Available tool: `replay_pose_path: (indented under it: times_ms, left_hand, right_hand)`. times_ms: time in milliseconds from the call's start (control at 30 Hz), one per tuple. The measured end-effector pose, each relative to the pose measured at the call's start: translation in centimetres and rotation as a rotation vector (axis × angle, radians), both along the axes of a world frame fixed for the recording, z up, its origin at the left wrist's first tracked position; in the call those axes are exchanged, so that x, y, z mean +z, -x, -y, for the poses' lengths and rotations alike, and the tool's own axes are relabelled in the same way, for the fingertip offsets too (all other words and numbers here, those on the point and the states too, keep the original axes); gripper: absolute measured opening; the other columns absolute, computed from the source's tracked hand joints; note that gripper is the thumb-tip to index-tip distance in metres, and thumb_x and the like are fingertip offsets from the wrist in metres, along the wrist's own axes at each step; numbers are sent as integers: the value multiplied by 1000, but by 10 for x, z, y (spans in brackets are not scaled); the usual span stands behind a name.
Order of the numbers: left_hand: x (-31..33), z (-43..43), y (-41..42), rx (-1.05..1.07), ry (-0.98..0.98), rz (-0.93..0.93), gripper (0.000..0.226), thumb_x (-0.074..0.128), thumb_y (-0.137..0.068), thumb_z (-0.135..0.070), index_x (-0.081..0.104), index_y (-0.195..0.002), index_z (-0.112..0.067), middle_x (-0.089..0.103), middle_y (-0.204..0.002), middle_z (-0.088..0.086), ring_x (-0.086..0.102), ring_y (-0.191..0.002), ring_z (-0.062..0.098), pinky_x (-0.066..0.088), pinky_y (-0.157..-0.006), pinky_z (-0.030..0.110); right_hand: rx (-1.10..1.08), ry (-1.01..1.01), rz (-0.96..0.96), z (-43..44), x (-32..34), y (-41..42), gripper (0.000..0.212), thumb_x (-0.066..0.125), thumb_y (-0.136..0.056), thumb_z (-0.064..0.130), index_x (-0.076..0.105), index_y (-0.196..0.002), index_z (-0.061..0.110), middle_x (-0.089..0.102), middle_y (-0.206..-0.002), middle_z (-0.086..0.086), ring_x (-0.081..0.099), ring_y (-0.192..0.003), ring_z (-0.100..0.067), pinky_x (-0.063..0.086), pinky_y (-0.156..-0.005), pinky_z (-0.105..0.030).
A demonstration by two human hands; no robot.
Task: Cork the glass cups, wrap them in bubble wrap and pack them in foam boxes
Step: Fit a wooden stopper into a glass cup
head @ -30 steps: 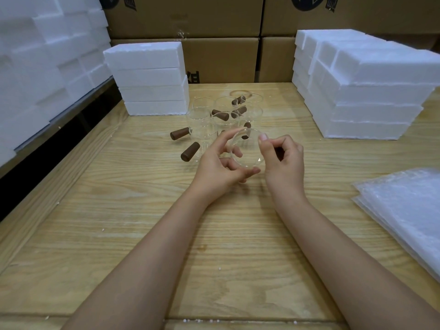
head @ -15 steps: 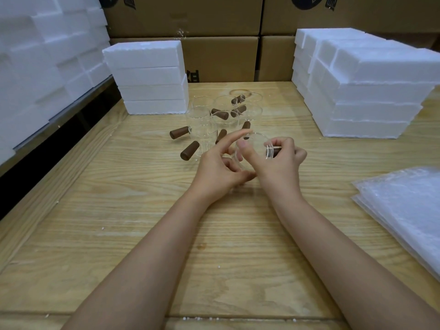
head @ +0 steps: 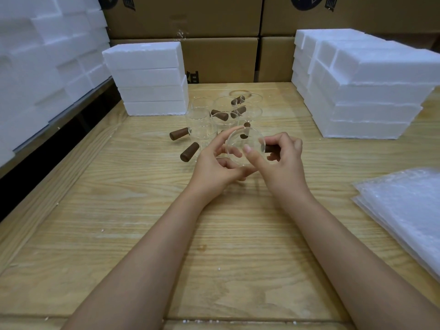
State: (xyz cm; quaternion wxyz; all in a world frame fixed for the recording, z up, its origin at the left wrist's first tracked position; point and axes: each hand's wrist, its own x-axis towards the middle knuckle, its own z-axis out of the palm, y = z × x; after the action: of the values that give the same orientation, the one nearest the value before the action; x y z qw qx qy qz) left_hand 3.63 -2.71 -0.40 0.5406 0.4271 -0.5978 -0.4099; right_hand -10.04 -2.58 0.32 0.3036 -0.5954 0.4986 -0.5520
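Left hand (head: pixel 217 164) holds a clear, tilted glass cup (head: pixel 238 142); right hand (head: pixel 282 163) pinches the brown cork (head: pixel 271 148).

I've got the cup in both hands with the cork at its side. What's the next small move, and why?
Probably press the cork deeper into the side neck of the glass cup with the right hand while the left hand steadies it. The cork shows outside the neck, so it looks not fully seated.
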Motion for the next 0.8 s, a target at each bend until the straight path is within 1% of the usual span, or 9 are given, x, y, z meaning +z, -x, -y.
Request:
replay_pose_path:
  times_ms: [100, 200, 267, 333, 400, 467, 533, 667, 800]
  left_hand:
    - [-1, 1, -1, -13, 12, -2, 78, 87, -64, -3, 59, -106, -61, 57, -91, 4, 63, -58, 15, 60, -66, 33]
    - [0, 0, -1, 6, 30, 13, 79, 87, -63, -4, 57, -104, -65, 57, -93, 3, 61, -58, 13, 60, -67, 33]
    - [1, -2, 0, 30, 47, 47, 80, 88, -63, -4, 56, -110, -61, 57, -91, -1, 60, -61, 15, 61, -72, 40]
    - [2, -3, 2, 49, 63, 81, 80, 87, -64, -3, 54, -116, -54, 56, -90, -3, 59, -64, 17, 59, -74, 44]
    - [3, -4, 3, 55, 72, 99, 81, 86, -64, -2, 53, -117, -53, 55, -90, -3, 59, -65, 20, 57, -74, 47]
    - [3, -4, 3, 50, 74, 101, 80, 86, -65, -2, 52, -118, -52, 55, -90, -2, 58, -63, 21, 57, -74, 49]
    - [2, -4, 3, 46, 83, 99, 80, 86, -65, -3, 52, -120, -50, 57, -88, -1, 58, -59, 16, 59, -73, 44]
    - [-1, -2, 1, 38, 98, 81, 81, 86, -66, -7, 50, -127, -48, 60, -84, -4, 55, -52, 8, 54, -67, 20]
    - [-2, 0, 0, 27, 101, 68, 78, 87, -66, -14, 51, -126, -49, 62, -87, -2, 55, -50, 6, 52, -67, 20]
  right_hand:
    - [1, 16, 65, -1, 2, 0, 16, 70, -84, 28, 54, -83, 28, 39, -101, 10, 50, -76, 15, 38, -75, -2]
    - [2, 19, 106, -1, 4, 0, 13, 64, -89, 24, 57, -79, 26, 43, -100, 3, 50, -72, 18, 37, -72, 0]
    - [11, -34, 219, 2, 4, 1, 15, 59, -90, 28, 61, -78, 20, 50, -104, -7, 52, -73, 11, 40, -74, -7]
    - [24, -85, 351, 5, 2, 4, 24, 47, -90, 24, 66, -81, 11, 57, -103, -13, 57, -75, -1, 45, -73, -21]
    - [31, -89, 414, 7, 0, 4, 27, 40, -94, 12, 64, -82, 13, 65, -87, -6, 57, -70, -9, 46, -69, -26]
    - [19, -97, 468, 9, -2, 4, 27, 37, -97, 7, 58, -86, 19, 61, -70, 5, 52, -59, -6, 45, -62, -20]
    - [-1, -105, 512, 10, -4, 4, 24, 37, -97, 6, 54, -90, 21, 57, -70, 4, 50, -53, -3, 44, -57, -16]
    - [-14, -90, 533, 10, -3, 3, 17, 40, -98, 6, 49, -94, 20, 58, -71, 6, 50, -52, -4, 45, -58, -17]
    - [-26, -51, 528, 8, -1, 1, 13, 43, -99, 9, 49, -95, 21, 54, -77, 4, 50, -53, -4, 44, -62, -18]
